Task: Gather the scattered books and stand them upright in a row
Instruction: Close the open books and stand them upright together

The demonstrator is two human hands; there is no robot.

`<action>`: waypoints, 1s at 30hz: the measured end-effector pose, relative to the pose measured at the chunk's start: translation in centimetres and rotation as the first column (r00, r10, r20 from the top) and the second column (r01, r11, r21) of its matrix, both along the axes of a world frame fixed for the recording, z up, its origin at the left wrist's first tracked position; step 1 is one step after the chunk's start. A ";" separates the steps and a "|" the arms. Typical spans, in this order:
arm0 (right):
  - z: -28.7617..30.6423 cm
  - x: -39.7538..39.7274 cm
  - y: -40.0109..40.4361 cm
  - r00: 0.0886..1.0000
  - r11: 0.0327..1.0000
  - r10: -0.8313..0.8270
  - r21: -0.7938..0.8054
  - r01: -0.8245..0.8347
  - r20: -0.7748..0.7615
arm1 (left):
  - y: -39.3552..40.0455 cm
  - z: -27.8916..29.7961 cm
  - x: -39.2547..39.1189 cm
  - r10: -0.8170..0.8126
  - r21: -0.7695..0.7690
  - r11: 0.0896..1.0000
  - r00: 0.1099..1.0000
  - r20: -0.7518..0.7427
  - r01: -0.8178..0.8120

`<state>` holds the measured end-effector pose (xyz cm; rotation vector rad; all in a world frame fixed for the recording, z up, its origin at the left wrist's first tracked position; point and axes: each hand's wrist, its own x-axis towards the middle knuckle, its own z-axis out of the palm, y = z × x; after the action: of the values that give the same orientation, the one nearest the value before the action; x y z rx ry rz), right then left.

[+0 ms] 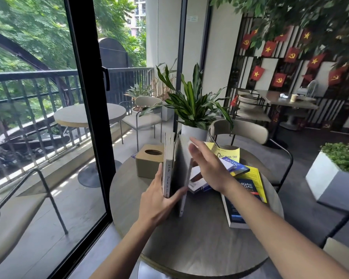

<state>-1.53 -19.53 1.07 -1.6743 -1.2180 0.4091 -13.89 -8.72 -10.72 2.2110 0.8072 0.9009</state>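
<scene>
We have two books standing upright on the round table (199,244), side by side near its left edge: a white book (168,168) with its spine toward us and a grey book (182,176) leaning against it on the right. Our left hand (157,204) grips both at their near bottom corner, thumb on the white spine and fingers curled around the grey cover. Our right hand (208,168) hovers just right of the pair with fingers spread and loose, holding nothing.

To the right lie the scattered ones, and we count four flat and overlapping: a yellow book (228,155) farthest away, a small blue book (237,167) over it, a white-covered book (199,181) close to the standing pair, and a large dark blue book (242,204) reaching toward the table's right rim.

A tissue box (148,161) sits just beyond the standing books on the left, and a potted plant (191,109) stands behind the table's far edge. The near half of the tabletop is bare
</scene>
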 end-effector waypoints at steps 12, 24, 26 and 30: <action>-2.0 -1.6 3.1 0.838 0.984 -0.178 0.067 0.167 0.517 | 0.7 -0.3 2.6 -0.108 0.000 0.994 0.992 -0.062 0.108; -3.1 -1.3 4.0 0.815 0.961 -0.271 0.191 0.199 0.512 | 0.7 -0.7 3.1 -0.107 0.002 0.994 0.994 -0.030 0.108; -3.2 -1.1 3.8 0.824 0.968 -0.244 0.177 0.178 0.511 | 0.6 -0.6 3.0 -0.117 -0.007 0.993 0.993 -0.024 0.117; -3.8 0.1 2.4 0.901 0.966 -0.223 0.211 0.152 0.373 | 0.7 -0.5 2.8 -0.116 -0.022 0.993 0.993 -0.006 0.116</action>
<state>-1.42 -17.15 -2.78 -1.7483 -1.3189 -0.1654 -11.09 -8.04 -11.24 2.2191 0.6808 0.8243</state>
